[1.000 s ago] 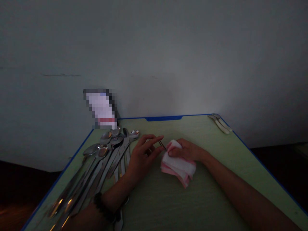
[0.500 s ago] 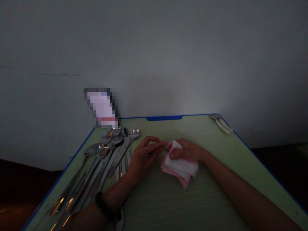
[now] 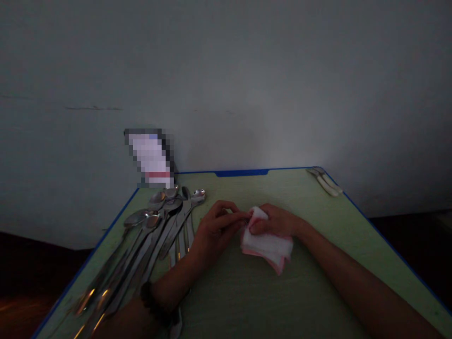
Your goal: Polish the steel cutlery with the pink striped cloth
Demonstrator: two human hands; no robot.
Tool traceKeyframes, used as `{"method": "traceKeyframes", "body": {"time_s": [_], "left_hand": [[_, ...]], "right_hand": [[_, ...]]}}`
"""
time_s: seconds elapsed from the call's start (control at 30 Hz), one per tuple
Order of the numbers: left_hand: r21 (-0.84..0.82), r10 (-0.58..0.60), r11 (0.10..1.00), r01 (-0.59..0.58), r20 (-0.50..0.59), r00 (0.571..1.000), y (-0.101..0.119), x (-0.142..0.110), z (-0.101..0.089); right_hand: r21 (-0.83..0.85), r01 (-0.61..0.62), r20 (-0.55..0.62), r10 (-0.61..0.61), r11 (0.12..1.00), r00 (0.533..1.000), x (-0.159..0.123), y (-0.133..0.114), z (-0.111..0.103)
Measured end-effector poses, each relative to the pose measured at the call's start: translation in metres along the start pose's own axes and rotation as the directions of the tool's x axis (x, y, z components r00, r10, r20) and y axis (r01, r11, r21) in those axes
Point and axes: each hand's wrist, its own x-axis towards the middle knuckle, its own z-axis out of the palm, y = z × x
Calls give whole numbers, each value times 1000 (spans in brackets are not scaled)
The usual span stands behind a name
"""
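Two bare forearms [image 3: 353,278] come in from the near side, with a stretch of pale green tabletop [image 3: 282,301] between them. A dark beaded bracelet [image 3: 152,301] circles the left wrist, which passes over the handles in a heap of metal spoons [image 3: 136,217] and other cutlery. That heap fills the left side, spreading close to the blue left edge and leaving the left arm little room there.

Near the middle, the right hand [image 3: 277,220] grips a folded pink-and-white cloth [image 3: 268,244], thumb pressed on top, fingers curled behind. Just left of it, the left hand [image 3: 213,230] has thumb and forefinger almost together, their tips at the cloth's left side; I cannot tell what they hold.

Rightward, open tabletop runs to the blue right edge; more lies beyond the hands. Two white-handled forks [image 3: 326,183] rest at the far right corner. At the far left corner a pixelated phone [image 3: 150,155] leans by the grey wall [image 3: 264,70].
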Motion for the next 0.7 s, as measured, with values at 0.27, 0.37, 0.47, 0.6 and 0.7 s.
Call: {"method": "traceKeyframes", "body": {"time_s": [0.27, 0.37, 0.47, 0.6, 0.7], "left_hand": [[-97, -47, 994, 56, 100, 994, 3, 2, 1], [-176, -178, 964, 201, 138, 974, 6, 0, 2], [-273, -245, 916, 294, 201, 948, 11, -1, 1], [-285, -273, 898, 336, 241, 931, 14, 0, 0], [-239, -272, 916, 322, 217, 937, 12, 2, 1]], "right_hand": [[-49, 46, 2, -46, 998, 999, 3, 1, 1], [-32, 36, -22, -37, 999, 999, 4, 4, 1], [8, 48, -22, -48, 999, 999, 4, 7, 1], [55, 58, -10, -58, 997, 998, 3, 6, 0], [40, 24, -30, -23, 999, 999, 1, 3, 0]]}}
